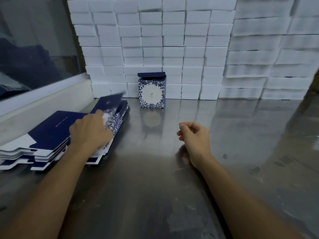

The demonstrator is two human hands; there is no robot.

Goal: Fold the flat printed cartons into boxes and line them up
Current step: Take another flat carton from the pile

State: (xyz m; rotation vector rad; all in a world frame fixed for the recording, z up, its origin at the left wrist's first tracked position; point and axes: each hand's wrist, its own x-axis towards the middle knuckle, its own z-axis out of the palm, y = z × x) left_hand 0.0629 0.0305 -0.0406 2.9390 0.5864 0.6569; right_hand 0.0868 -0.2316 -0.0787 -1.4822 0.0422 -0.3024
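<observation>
Your left hand (pixel 90 130) lies on the glossy navy flats (pixel 57 135), its grip hidden; your right hand (pixel 194 135) curls loosely, empty. One floral box (pixel 151 93) stands upright; its print is illegible.

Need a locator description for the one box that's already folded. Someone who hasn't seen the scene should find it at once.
Start from the wall of stacked white blocks at the back of the steel table. At its foot, near the middle, stands the folded box, upright with its top flap open. It is the only printed thing there: a blue floral pattern on white with navy sides, apart from the flat carton stack at left.
</observation>
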